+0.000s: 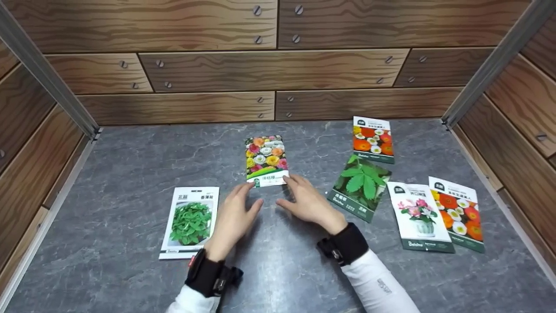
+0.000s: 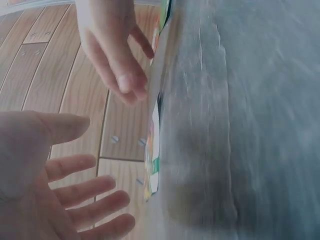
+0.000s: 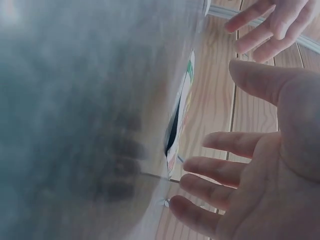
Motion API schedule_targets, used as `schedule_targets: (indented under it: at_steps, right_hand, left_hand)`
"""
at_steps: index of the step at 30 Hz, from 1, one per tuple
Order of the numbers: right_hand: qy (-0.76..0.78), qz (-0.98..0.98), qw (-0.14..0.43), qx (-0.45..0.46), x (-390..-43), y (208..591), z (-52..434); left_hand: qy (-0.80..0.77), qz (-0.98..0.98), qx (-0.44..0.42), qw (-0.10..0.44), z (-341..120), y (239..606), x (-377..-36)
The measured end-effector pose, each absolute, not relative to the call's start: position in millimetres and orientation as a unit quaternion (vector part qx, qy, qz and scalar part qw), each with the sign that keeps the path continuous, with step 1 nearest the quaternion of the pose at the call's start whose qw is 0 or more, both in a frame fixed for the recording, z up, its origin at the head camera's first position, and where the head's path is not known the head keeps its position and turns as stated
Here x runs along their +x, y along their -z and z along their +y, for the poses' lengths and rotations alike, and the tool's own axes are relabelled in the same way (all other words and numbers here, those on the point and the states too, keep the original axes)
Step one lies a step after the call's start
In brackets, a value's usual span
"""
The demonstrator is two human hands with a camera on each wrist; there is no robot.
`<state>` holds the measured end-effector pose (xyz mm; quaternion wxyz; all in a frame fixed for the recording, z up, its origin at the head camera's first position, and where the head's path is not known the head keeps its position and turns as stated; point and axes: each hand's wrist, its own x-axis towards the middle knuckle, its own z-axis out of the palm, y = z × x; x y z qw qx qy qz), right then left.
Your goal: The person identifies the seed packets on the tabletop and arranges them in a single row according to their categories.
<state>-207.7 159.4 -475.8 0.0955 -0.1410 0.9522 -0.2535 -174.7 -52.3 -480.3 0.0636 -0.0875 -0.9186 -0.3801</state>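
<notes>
Mixed-bloom packet (image 1: 266, 158) lies face up on the grey, veined surface (image 1: 130, 165), mid-width and towards the back; its white label band is at the near end. Left hand (image 1: 234, 217) held out towards its near left corner, thumb spread from the fingers; grip apart, holding nothing. Right hand (image 1: 310, 202) angled in at the near right corner; grip likewise apart, nothing in it. From the head view the fingertips line up with the packet's corners; both wrist views show the fingers raised off the surface, with a gap to the packet.

Green herb packet (image 1: 190, 223) face up, just left of the left hand. To the right, a group of four, all face up: an orange-and-white flower packet (image 1: 373, 140) farthest back; a leaf packet (image 1: 361, 188) set askew in front of it, near the right hand; a potted-flower packet (image 1: 420, 217) nearer the person, overlapping the left side of a second orange-and-white packet (image 1: 464, 213).

Black wristband (image 1: 204, 274) on the left wrist, its match on the right. Wood-grain panels (image 1: 278, 71) behind.
</notes>
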Motion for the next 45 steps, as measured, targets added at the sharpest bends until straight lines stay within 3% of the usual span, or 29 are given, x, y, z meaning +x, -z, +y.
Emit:
schedule_targets:
  at_steps: [16, 25, 33, 45]
  right_hand:
    - [0.272, 0.942, 0.15, -0.125, -237, 469, 153]
    - [0.382, 0.911, 0.135, -0.08, -246, 468, 150]
    - [0.397, 0.902, 0.142, -0.095, -241, 470, 155]
    - [0.423, 0.894, 0.123, -0.088, -226, 468, 170]
  left_hand:
    - [0.383, -0.923, 0.009, 0.027, -20, 490, -223]
    - [0.417, -0.908, 0.033, 0.039, -21, 486, -217]
    - [0.508, -0.856, 0.078, 0.048, -24, 489, -216]
    - [0.642, -0.763, 0.073, 0.011, -30, 483, -194]
